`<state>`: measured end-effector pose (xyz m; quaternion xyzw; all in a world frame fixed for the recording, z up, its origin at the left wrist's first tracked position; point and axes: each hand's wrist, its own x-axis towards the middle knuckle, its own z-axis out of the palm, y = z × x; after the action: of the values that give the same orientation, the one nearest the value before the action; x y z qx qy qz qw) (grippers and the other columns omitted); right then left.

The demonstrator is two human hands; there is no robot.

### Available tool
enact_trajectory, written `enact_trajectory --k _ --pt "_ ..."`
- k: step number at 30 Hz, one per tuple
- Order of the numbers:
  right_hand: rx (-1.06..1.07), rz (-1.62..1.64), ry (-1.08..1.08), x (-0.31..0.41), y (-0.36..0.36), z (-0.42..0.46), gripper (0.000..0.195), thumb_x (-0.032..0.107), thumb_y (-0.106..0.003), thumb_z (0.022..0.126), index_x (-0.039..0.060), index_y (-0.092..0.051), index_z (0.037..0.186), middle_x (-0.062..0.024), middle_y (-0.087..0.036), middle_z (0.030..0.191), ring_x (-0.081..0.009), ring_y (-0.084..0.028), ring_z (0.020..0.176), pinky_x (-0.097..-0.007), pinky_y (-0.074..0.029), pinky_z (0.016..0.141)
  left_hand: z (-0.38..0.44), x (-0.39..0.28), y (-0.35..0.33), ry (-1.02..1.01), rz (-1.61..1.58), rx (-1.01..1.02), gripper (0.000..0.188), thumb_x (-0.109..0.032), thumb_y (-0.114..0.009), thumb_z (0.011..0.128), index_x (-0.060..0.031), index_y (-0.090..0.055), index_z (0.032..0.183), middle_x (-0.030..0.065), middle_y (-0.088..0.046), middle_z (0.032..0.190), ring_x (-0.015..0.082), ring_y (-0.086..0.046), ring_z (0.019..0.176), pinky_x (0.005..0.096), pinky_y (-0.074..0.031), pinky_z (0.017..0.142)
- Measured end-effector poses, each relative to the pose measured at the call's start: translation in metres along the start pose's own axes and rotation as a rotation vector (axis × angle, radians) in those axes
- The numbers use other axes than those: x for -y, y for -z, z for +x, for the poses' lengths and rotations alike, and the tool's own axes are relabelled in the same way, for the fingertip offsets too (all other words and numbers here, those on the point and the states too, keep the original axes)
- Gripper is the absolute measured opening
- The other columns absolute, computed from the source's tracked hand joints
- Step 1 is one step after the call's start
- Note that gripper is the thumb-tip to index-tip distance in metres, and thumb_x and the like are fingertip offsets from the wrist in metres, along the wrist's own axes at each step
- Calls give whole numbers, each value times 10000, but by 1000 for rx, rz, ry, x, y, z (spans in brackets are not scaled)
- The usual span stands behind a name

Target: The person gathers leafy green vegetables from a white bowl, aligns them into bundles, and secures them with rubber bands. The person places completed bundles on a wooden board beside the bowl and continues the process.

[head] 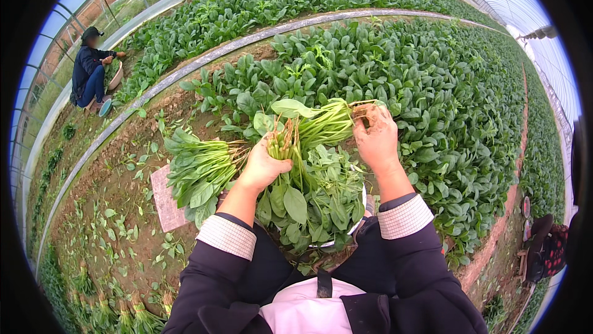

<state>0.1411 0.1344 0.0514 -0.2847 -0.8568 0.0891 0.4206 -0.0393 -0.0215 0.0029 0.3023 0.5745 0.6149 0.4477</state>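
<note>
My left hand (265, 163) is closed around a bunch of spinach (287, 144), roots upward and leaves hanging down. In my right hand (376, 135), soiled with earth, the root ends of a second spinach bunch (326, 123) are gripped; its stems point left, towards the first bunch. Beneath both hands, between my knees, stands a white basin (362, 204) heaped with loose leaves (333, 181). A pile of spinach (204, 167) lies left of my left hand, partly over a pale flat board (167, 199), its roots facing right.
Dense rows of growing spinach (444, 102) spread ahead and right. A grey hose-like strip (204, 60) curves across the ground. Another person (92, 70) squats at the far left by a basket (116, 77). Tied spinach bunches (125, 318) stand at lower left. Fallen leaves litter the soil.
</note>
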Motion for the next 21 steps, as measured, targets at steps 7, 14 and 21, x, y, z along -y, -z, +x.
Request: enact_trajectory --k 7,14,21 --pt "82 432 -413 -4 -3 -1 119 39 -591 751 28 -612 867 -84 -613 760 -199 -586 630 -278 -480 628 -2 2 4 -49 75 -28 553 93 -651 631 -20 -479 1144 18 -578 1022 104 -546 913 257 -444 833" --pt "-153 292 -310 -15 -14 -1 61 18 -591 775 33 -560 826 -70 -580 771 -178 -565 626 -265 -469 633 3 17 8 -211 103 -52 566 53 -667 629 -27 -446 1144 38 -578 1018 103 -540 914 253 -444 828" --pt "-267 446 -529 -44 0 8 18 23 -590 822 28 -573 823 14 -578 763 -43 -511 648 -197 -440 629 3 16 15 -188 323 -132 570 -27 -688 613 -14 -445 1129 71 -585 994 124 -539 876 253 -443 800"
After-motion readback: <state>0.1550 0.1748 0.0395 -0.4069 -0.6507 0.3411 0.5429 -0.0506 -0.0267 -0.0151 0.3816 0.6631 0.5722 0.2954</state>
